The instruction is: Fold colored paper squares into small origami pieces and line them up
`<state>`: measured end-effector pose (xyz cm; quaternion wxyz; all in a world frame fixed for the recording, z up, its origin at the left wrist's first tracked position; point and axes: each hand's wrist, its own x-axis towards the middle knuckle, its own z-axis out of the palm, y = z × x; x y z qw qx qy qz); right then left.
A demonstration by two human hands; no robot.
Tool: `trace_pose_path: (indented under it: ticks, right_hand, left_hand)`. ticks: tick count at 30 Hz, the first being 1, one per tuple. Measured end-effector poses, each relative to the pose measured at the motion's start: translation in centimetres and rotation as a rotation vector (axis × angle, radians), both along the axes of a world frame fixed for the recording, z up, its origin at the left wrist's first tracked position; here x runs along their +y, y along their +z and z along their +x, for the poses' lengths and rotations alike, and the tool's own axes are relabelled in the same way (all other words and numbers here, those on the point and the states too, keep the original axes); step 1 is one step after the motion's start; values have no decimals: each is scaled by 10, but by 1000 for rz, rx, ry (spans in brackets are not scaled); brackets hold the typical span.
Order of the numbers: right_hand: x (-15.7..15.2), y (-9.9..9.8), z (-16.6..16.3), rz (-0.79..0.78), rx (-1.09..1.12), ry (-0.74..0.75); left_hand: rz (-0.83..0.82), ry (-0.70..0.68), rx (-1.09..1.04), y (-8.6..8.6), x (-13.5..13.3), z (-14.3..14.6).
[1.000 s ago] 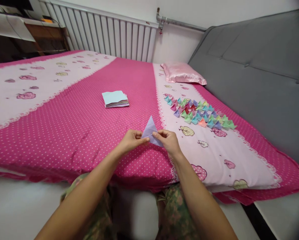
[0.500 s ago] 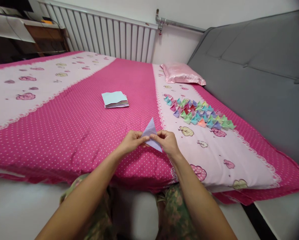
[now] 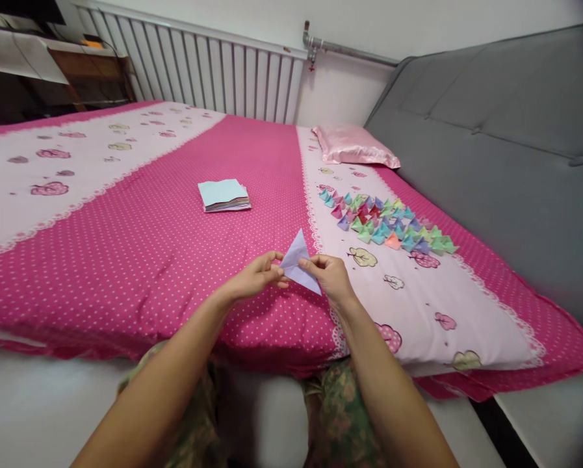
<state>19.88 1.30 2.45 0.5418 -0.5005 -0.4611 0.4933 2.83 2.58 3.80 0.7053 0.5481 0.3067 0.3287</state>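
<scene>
A folded light purple paper [image 3: 299, 260], triangular with a crease across it, is held above the front of the bed. My right hand [image 3: 329, 273] pinches its right side, thumb on the near face and the other fingers behind. At the left corner, my left hand [image 3: 257, 274] holds the paper's edge lightly with its fingertips, the index finger raised a little from the thumb. Some left fingertips show below and behind that corner. Beyond the hands, a stack of paper sheets [image 3: 224, 194] lies on the bed with a pale blue sheet on top.
Several small folded paper shapes [image 3: 386, 221] in many colours stand in rows at the right. A pink pillow [image 3: 354, 144] lies behind them, beside the grey headboard [image 3: 496, 110]. A white radiator [image 3: 213, 65] lines the wall behind the bed [image 3: 140, 260].
My left thumb has slid off the middle of the purple paper to its left corner, and the left fingers have loosened. The paper has shifted slightly right, still in my right hand.
</scene>
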Motion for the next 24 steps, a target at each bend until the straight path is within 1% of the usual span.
trace_pose_path:
  ticks: [5, 9, 12, 14, 17, 20, 22, 24]
  right_hand:
    - [0, -2, -1, -10, -2, -10]
    - [0, 0, 1, 12, 30, -50]
    - [0, 2, 3, 57, 14, -98]
    - [-1, 2, 2, 83, -9, -111]
    - [-1, 0, 0, 140, -74, -118]
    - [-2, -3, -3, 169, -167, -104]
    - [-3, -3, -6, 180, -235, -95]
    - [-5, -3, -9, 212, -316, -118]
  left_hand:
    - [-43, 18, -10, -6, 3, -3]
    - [-79, 61, -3, -3, 5, -6]
    - [-54, 140, 52, 1, 7, -8]
    - [-16, 169, 103, 3, 7, -8]
    - [49, 166, 182, 2, 7, -6]
    - [86, 197, 235, -2, 6, -5]
    - [46, 202, 225, -4, 6, -4]
    - [-37, 194, 193, -4, 6, -3]
